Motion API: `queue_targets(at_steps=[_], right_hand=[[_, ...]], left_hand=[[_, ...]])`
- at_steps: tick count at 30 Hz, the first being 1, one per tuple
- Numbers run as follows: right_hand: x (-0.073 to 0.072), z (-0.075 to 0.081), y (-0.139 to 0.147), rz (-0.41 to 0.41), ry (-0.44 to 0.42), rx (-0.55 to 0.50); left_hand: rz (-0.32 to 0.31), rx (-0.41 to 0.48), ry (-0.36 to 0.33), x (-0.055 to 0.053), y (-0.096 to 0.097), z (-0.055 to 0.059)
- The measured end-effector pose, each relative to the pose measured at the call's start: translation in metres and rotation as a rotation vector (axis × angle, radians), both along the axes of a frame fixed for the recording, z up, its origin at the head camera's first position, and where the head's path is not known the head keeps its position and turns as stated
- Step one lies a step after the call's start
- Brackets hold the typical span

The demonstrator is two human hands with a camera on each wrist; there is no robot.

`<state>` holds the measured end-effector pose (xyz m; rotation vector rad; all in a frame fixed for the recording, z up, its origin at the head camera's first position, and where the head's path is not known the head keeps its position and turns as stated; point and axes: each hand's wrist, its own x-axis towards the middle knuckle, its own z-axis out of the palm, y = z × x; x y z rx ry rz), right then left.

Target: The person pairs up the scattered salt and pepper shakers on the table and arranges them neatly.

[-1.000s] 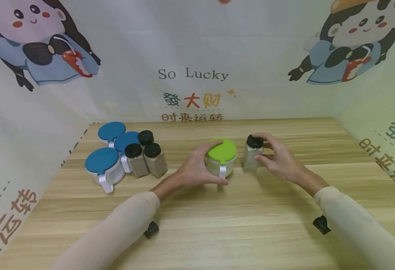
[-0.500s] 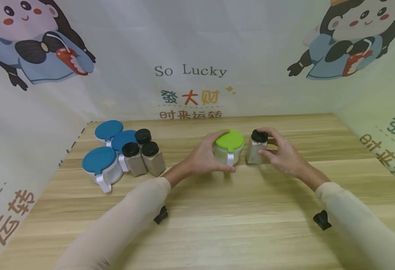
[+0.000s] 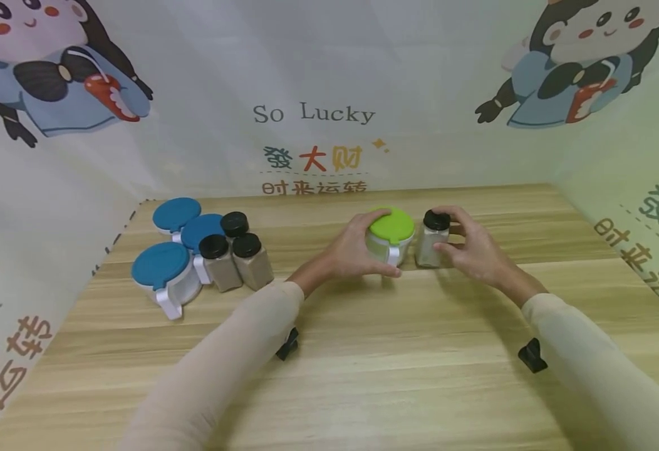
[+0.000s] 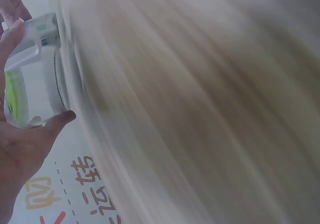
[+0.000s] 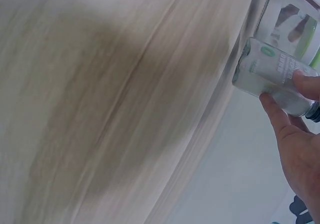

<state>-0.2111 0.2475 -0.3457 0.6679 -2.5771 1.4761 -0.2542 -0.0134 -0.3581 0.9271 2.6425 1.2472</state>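
Slightly right of centre in the head view, my left hand (image 3: 353, 249) grips a seasoning jar with a lime-green lid (image 3: 393, 225), thumb at the near side and fingers around the lid's far side. The jar's clear body and white handle face the near side. Close to its right, a glass spice bottle with a black cap (image 3: 428, 247) stands upright in the grip of my right hand (image 3: 478, 257). In the right wrist view the spice bottle shows pale contents and a small green mark, and overlaps the jar. The left wrist view shows the jar's base near the tabletop.
To the left stand three jars with blue lids (image 3: 160, 264) and white handles, grouped with three black-capped spice bottles (image 3: 253, 262) of brownish powder. All are on a wood-grain table (image 3: 374, 376). A printed cloth (image 3: 318, 75) hangs behind the table and along both sides.
Both hands have moved right and toward the back of the table, the left with the green-lidded jar and the right with the spice bottle. The blue-lidded group keeps its arrangement; the head view shifts slightly.
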Motion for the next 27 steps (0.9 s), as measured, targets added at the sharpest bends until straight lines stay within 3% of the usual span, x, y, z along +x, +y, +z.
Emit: queue_targets(at_steps=[13,27], right_hand=[[-0.005,0.002,0.018,-0.054,-0.01,0.031],[-0.012,0.001,0.025,-0.095,-0.028,0.02]], left_hand=[[-0.052,-0.037,0.027,-0.014,0.032,-0.005],[-0.04,-0.003,0.011,-0.019,0.05,-0.008]])
